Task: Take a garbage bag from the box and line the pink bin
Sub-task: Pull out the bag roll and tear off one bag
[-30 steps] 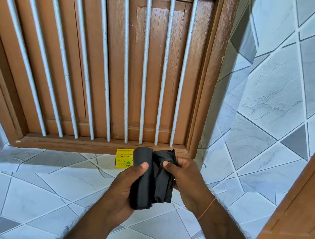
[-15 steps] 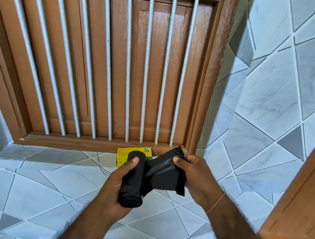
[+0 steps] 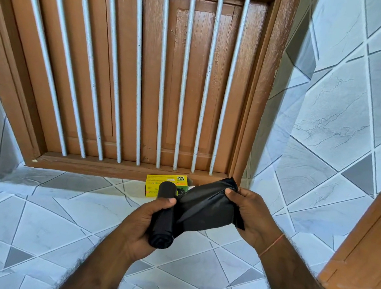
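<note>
A black roll of garbage bags (image 3: 163,220) stands almost upright in my left hand (image 3: 142,225), whose fingers and thumb curl round it. One black bag (image 3: 209,209) is partly unrolled off it to the right. My right hand (image 3: 251,215) pinches that bag's far edge between thumb and fingers. Behind the roll, a yellow box (image 3: 152,184) lies on the tiled ledge, partly hidden. No pink bin is in view.
A brown wooden window (image 3: 133,74) with white vertical bars fills the wall ahead, above the grey-white tiled ledge (image 3: 48,203). Tiled wall (image 3: 332,115) rises on the right. A brown wooden door edge (image 3: 364,247) stands at the lower right.
My right hand has drawn the bag's free end out to the right, so more of it is unrolled. The roll has tilted and dropped slightly in my left hand.
</note>
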A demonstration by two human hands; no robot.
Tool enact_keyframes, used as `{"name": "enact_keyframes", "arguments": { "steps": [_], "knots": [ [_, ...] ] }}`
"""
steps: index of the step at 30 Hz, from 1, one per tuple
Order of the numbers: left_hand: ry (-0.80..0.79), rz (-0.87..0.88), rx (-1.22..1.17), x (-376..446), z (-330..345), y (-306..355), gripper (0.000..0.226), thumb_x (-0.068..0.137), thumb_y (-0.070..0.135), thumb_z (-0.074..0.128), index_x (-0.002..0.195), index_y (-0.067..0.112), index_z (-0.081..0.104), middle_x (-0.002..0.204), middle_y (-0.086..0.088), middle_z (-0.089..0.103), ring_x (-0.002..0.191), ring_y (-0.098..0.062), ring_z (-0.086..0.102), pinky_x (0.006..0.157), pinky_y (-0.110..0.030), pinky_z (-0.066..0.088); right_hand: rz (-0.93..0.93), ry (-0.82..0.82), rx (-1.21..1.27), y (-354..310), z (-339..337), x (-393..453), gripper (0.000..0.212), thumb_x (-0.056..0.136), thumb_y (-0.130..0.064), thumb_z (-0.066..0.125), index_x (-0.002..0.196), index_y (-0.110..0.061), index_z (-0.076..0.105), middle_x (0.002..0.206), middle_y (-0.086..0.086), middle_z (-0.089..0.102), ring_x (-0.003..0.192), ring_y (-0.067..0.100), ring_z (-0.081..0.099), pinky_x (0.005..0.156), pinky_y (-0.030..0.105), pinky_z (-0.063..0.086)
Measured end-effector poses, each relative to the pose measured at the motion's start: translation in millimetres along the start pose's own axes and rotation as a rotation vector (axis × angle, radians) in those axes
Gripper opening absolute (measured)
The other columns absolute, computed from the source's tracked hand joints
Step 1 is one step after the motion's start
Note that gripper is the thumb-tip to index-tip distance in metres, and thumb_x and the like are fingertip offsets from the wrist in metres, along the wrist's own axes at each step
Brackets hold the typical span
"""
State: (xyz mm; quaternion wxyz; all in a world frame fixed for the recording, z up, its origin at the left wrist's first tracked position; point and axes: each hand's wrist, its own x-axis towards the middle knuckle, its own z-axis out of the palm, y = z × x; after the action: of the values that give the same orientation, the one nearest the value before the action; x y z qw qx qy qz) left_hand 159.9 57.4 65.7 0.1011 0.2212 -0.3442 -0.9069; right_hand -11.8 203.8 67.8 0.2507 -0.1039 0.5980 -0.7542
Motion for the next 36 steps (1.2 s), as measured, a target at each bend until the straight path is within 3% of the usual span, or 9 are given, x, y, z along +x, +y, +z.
{"name": "enact_keyframes", "arguments": {
  "steps": [3,6,11,14,16,20,27,29,36],
  "knots": [
    [0.001,0.025,0.034,1.8,0.5,2.0,0.027,0.080,0.011,0.062,0.106,0.003,0.068,0.098,-0.018,0.073,0.074,-0.031,0.071,0.064,-0.040,0.060,0.031,-0.042,0.189,2.4,-3.4,-1.8,0.030,0.094,-0.015,0.058,0.120,0.000,0.063,0.120,0.021,0.068,0.101,0.031,0.067,0.072,0.032,0.060],
    [0.052,0.060,0.041,2.0,0.1,6.3,0.019,0.080,0.014,0.063,0.097,0.005,0.069,0.086,-0.015,0.074,0.064,-0.029,0.071,0.053,-0.034,0.057,0.098,-0.192,0.487,11.7,-4.7,-12.9,0.056,0.092,-0.048,0.052,0.133,-0.009,0.057,0.130,0.017,0.064,0.119,0.035,0.061,0.092,0.047,0.055],
    [0.073,0.112,0.105,4.0,3.5,13.1,0.022,0.078,0.015,0.068,0.098,0.007,0.070,0.088,-0.014,0.074,0.071,-0.030,0.070,0.058,-0.034,0.055,0.198,-0.299,0.792,52.8,13.2,-40.4,0.090,0.066,-0.075,0.064,0.129,-0.011,0.060,0.134,0.018,0.061,0.124,0.041,0.056,0.102,0.057,0.045],
    [0.070,0.121,0.168,5.0,7.7,15.7,0.018,0.080,0.015,0.066,0.094,0.004,0.069,0.087,-0.016,0.074,0.068,-0.030,0.070,0.061,-0.034,0.055,0.225,-0.402,0.751,66.3,34.7,-54.9,0.096,0.044,-0.059,0.089,0.124,-0.011,0.065,0.133,0.019,0.061,0.123,0.038,0.058,0.099,0.051,0.049],
    [0.060,0.120,0.230,5.7,10.2,15.5,0.029,0.078,0.016,0.067,0.103,0.001,0.068,0.094,-0.020,0.072,0.073,-0.032,0.069,0.063,-0.035,0.056,0.192,-0.414,0.684,65.2,49.5,-58.2,0.084,0.054,-0.037,0.093,0.127,-0.008,0.062,0.130,0.017,0.063,0.119,0.035,0.061,0.092,0.047,0.054],
    [0.037,0.147,0.259,6.9,11.4,14.6,0.023,0.084,0.014,0.063,0.103,0.003,0.067,0.087,-0.018,0.074,0.068,-0.029,0.071,0.059,-0.035,0.057,0.123,-0.081,0.537,61.8,67.0,-42.6,0.043,0.078,0.003,0.068,0.120,-0.004,0.064,0.120,0.019,0.069,0.116,0.039,0.062,0.086,0.044,0.056],
    [-0.025,0.086,0.015,6.6,5.3,12.4,0.027,0.086,0.027,0.063,0.082,0.007,0.079,0.095,-0.018,0.075,0.076,-0.031,0.073,0.081,-0.043,0.056,0.019,0.042,0.490,47.2,60.5,-27.3,0.033,0.085,0.006,0.063,0.114,-0.008,0.067,0.116,0.016,0.070,0.108,0.038,0.065,0.082,0.043,0.057],
    [-0.035,0.058,-0.003,5.5,6.3,11.3,0.027,0.087,0.025,0.062,0.096,0.004,0.076,0.106,-0.020,0.072,0.089,-0.033,0.072,0.088,-0.046,0.055,0.015,0.026,0.506,46.2,57.3,-23.8,0.033,0.087,0.004,0.062,0.117,-0.009,0.066,0.117,0.016,0.070,0.107,0.038,0.066,0.078,0.042,0.059],
    [0.042,0.095,0.017,9.3,1.9,15.2,0.016,0.086,0.020,0.063,0.090,0.006,0.068,0.085,-0.016,0.074,0.065,-0.030,0.071,0.060,-0.037,0.060,-0.042,-0.014,0.534,43.1,48.7,-19.9,0.032,0.087,0.007,0.058,0.110,-0.014,0.066,0.113,0.013,0.070,0.107,0.034,0.064,0.081,0.040,0.057]
  ]
}}
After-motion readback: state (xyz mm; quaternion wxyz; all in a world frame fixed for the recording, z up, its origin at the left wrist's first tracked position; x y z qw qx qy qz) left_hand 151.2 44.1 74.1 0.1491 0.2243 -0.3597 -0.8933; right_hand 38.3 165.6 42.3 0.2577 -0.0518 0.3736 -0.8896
